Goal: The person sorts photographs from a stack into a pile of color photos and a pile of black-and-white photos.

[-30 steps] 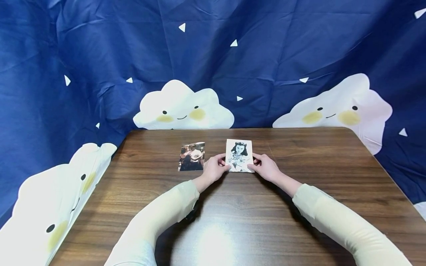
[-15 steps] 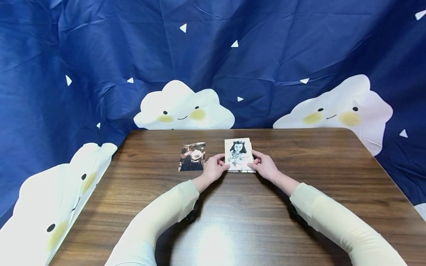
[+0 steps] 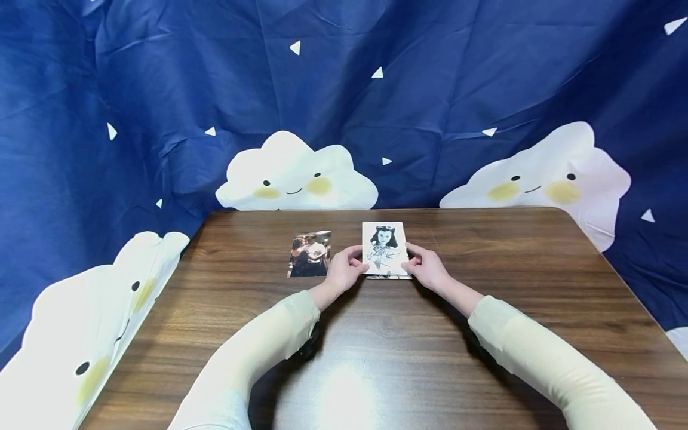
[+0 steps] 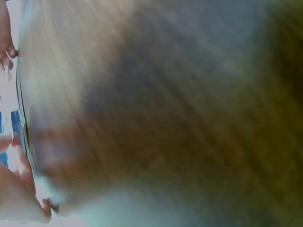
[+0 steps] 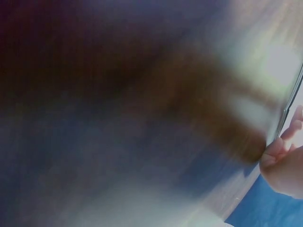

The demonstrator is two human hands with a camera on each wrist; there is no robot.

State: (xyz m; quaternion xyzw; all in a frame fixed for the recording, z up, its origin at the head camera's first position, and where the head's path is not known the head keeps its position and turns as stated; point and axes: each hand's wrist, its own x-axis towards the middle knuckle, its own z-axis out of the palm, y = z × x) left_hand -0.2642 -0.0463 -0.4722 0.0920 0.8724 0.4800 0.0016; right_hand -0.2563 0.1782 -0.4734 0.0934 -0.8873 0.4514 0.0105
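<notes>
In the head view, a black-and-white portrait photo [image 3: 383,242] lies on top of a small stack, upright to me. Below its bottom edge shows a strip of another black-and-white photo [image 3: 391,276]. My left hand [image 3: 341,270] pinches the top photo's left edge, thumb at the lower left corner. On the opposite side my right hand [image 3: 429,270] grips the right edge of the stack, thumb near its lower right corner. The fingers beneath the photos are hidden. The left wrist view catches my left hand [image 4: 16,189] at its left border; the right wrist view has my right hand [image 5: 286,165].
A colour photo [image 3: 310,254] of two people lies flat on the wooden table [image 3: 484,358], just left of my left hand. Behind the table's far edge hangs a blue cloth [image 3: 408,107] with white smiling clouds.
The top photo has slid slightly up and left, baring a strip of the photo beneath it. My left hand has moved slightly left with it; the colour photo stays put.
</notes>
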